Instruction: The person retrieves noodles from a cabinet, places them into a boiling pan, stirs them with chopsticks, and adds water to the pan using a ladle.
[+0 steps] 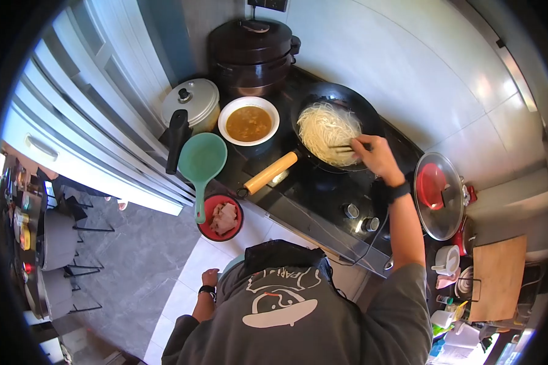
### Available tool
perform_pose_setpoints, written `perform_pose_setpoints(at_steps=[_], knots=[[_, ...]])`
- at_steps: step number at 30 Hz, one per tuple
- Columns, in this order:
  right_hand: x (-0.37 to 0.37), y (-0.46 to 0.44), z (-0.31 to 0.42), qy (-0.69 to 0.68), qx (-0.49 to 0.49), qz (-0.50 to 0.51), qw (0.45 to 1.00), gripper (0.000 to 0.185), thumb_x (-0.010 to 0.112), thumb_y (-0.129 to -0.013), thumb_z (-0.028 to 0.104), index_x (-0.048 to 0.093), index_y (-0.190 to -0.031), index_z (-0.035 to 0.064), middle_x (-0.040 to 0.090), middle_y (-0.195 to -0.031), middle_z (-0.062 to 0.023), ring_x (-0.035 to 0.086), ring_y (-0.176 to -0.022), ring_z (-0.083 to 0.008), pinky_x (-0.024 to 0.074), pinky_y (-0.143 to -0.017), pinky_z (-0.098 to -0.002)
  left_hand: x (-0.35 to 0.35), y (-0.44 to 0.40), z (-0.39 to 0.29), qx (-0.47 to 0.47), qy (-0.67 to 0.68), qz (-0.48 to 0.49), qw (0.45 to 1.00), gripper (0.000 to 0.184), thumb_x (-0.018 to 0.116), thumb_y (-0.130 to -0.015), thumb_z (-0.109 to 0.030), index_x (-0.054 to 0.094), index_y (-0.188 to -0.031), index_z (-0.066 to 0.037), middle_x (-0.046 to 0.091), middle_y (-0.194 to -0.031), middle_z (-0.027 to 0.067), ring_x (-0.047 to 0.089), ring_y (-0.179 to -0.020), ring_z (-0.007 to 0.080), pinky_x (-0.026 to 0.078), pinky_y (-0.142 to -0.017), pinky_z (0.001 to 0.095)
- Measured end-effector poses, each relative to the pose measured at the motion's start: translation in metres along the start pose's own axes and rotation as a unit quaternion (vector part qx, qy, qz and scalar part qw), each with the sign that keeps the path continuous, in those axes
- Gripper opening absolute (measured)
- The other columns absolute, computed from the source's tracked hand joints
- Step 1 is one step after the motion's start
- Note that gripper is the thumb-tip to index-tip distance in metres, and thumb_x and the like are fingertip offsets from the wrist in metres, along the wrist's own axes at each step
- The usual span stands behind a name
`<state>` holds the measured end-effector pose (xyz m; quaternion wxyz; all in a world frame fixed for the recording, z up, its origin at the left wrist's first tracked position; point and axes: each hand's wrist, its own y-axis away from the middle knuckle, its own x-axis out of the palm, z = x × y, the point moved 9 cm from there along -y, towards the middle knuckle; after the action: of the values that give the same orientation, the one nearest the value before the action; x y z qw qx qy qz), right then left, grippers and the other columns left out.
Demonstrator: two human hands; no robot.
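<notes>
My right hand (376,157) is closed on dark chopsticks (342,148), whose tips are in the pale noodles (326,129). The noodles lie in a black wok (371,115) with a wooden handle (271,174) on the stove. My left hand (210,278) hangs low beside my body, away from the stove; its fingers are too small and unclear to read. A white bowl (224,117) of brown soup stands left of the wok. Nearer to me are a green ladle-like strainer (202,157) and a red bowl (240,228) holding pale meat pieces.
A silver pressure cooker (192,100) and a dark lidded pot (249,52) stand at the back left. On the right are a glass lid (438,196), a wooden board (498,278) and a white cup (447,260). Stove knobs (351,210) line the front edge.
</notes>
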<state>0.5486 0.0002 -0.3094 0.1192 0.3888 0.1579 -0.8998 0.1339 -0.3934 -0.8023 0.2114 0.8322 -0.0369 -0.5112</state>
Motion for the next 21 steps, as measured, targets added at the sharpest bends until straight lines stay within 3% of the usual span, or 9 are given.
perform_pose_setpoints(at_steps=[2,7,11,14,16,17,18,20,21], knots=[[-0.016,0.006,0.013,-0.034,0.080,0.020,0.996,0.023,0.057,-0.082,0.016,0.061,-0.077,-0.0055,0.060,-0.060,-0.0095,0.062,-0.059,-0.0151,0.0454,-0.054,-0.0260,-0.002,0.003,0.000,0.016,-0.011,0.007,1.000,0.022,0.049,-0.077,-0.018,0.068,-0.085,-0.013,0.064,-0.090,0.0129,0.062,-0.085,0.0260,0.049,-0.075,0.0367],[-0.001,-0.008,0.002,-0.095,-0.023,-0.068,0.993,0.018,0.057,-0.082,0.011,0.060,-0.084,-0.0057,0.061,-0.063,-0.0118,0.062,-0.056,-0.0157,0.0452,-0.053,-0.0253,0.017,0.008,0.008,0.000,-0.015,0.054,0.998,0.025,0.047,-0.077,-0.023,0.068,-0.088,-0.015,0.064,-0.093,0.0105,0.062,-0.087,0.0255,0.048,-0.078,0.0365],[-0.018,-0.011,-0.061,-0.029,0.094,-0.171,0.980,0.023,0.056,-0.082,0.015,0.061,-0.078,-0.0068,0.061,-0.061,-0.0090,0.061,-0.056,-0.0140,0.0453,-0.053,-0.0248,0.014,0.006,0.003,-0.006,-0.029,0.059,0.998,0.026,0.047,-0.077,-0.024,0.069,-0.087,-0.015,0.064,-0.093,0.0110,0.061,-0.089,0.0254,0.047,-0.080,0.0359],[-0.035,-0.009,-0.029,0.036,0.085,-0.159,0.983,0.023,0.054,-0.083,0.015,0.061,-0.079,-0.0065,0.061,-0.062,-0.0096,0.061,-0.058,-0.0142,0.0450,-0.055,-0.0237,0.014,0.004,0.016,-0.047,0.033,0.035,0.998,0.025,0.048,-0.076,-0.024,0.069,-0.087,-0.015,0.064,-0.092,0.0118,0.060,-0.090,0.0252,0.047,-0.080,0.0356],[-0.015,-0.003,0.005,-0.058,0.020,-0.117,0.991,0.022,0.054,-0.084,0.014,0.061,-0.081,-0.0065,0.061,-0.064,-0.0080,0.060,-0.058,-0.0134,0.0447,-0.056,-0.0230,0.015,0.009,0.015,-0.035,0.007,0.049,0.998,0.026,0.047,-0.076,-0.025,0.068,-0.088,-0.015,0.064,-0.092,0.0122,0.060,-0.090,0.0259,0.047,-0.080,0.0353],[0.003,0.000,0.016,-0.088,0.021,-0.079,0.993,0.021,0.054,-0.083,0.013,0.060,-0.080,-0.0069,0.060,-0.062,-0.0116,0.062,-0.059,-0.0151,0.0460,-0.055,-0.0270,0.018,0.015,0.026,-0.114,0.124,0.046,0.985,0.027,0.046,-0.077,-0.024,0.068,-0.087,-0.014,0.064,-0.093,0.0126,0.060,-0.090,0.0274,0.046,-0.081,0.0353],[0.023,0.002,0.019,-0.145,0.041,-0.036,0.988,0.020,0.055,-0.083,0.012,0.059,-0.079,-0.0074,0.060,-0.063,-0.0102,0.063,-0.060,-0.0157,0.0460,-0.055,-0.0271,0.015,0.017,0.022,-0.115,0.125,0.047,0.984,0.027,0.046,-0.077,-0.024,0.068,-0.087,-0.014,0.064,-0.093,0.0126,0.060,-0.090,0.0274,0.046,-0.081,0.0353],[0.028,-0.005,0.007,-0.025,-0.026,-0.057,0.998,0.021,0.056,-0.083,0.013,0.060,-0.079,-0.0074,0.060,-0.063,-0.0108,0.063,-0.059,-0.0163,0.0459,-0.054,-0.0262,0.011,0.017,0.000,-0.002,-0.049,0.092,0.995,0.028,0.044,-0.079,-0.023,0.068,-0.088,-0.012,0.064,-0.090,0.0133,0.060,-0.088,0.0271,0.046,-0.080,0.0344],[0.021,-0.010,-0.016,-0.056,0.013,-0.088,0.994,0.021,0.056,-0.083,0.013,0.060,-0.078,-0.0071,0.061,-0.063,-0.0119,0.063,-0.058,-0.0170,0.0458,-0.053,-0.0263,0.012,0.020,0.003,-0.003,-0.051,0.092,0.994,0.028,0.044,-0.079,-0.023,0.068,-0.088,-0.012,0.064,-0.090,0.0133,0.060,-0.088,0.0271,0.046,-0.080,0.0344]])
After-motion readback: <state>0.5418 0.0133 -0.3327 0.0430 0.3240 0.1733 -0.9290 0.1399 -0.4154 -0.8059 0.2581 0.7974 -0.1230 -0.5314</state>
